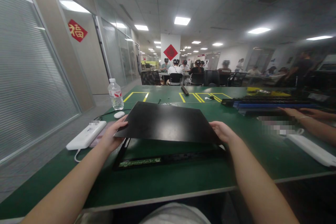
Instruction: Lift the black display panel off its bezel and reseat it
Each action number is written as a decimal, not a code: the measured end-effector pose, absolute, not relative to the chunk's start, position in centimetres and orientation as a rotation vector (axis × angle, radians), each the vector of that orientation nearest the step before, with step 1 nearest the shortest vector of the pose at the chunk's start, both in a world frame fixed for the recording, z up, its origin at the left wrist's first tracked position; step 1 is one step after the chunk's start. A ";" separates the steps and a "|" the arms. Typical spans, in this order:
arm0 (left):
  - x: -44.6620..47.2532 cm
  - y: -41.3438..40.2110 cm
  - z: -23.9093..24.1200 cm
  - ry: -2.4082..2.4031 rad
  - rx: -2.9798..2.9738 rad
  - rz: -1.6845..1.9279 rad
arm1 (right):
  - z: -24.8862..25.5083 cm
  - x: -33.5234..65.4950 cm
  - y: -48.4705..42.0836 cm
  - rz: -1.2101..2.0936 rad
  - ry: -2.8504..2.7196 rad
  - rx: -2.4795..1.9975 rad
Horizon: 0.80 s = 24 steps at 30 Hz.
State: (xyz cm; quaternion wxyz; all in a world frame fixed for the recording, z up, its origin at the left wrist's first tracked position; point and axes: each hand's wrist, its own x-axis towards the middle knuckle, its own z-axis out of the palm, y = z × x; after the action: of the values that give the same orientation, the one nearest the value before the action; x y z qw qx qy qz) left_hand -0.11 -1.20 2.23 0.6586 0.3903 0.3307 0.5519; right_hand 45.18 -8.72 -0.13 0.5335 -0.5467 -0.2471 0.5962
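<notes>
Head view, black panel, between left hand and right hand

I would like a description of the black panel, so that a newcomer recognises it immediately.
Start at the green table, then find the left hand and the right hand of the camera wearer. The black panel is the broad, flat sheet held between them. Unlike the black frame beneath it, it is one unbroken surface with a soft pale reflection.
</notes>
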 end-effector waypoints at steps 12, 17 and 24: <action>0.3 -1.7 2.5 0.854 0.930 1.207 | -0.1 46.1 -8.5 1.158 -0.540 -1.332; 0.3 -1.5 2.0 0.872 0.959 1.176 | -0.6 46.5 -8.3 1.073 -0.595 -1.378; 0.4 -1.4 1.3 0.981 0.984 1.160 | -1.4 46.6 -8.1 0.872 -0.671 -1.489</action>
State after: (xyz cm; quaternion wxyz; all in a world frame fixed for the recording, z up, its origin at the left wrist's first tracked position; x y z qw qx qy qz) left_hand 0.45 -1.41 1.31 0.6177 0.4274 0.4262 0.5042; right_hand 46.60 -8.06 -1.39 0.6014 -0.6425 -0.2897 0.3762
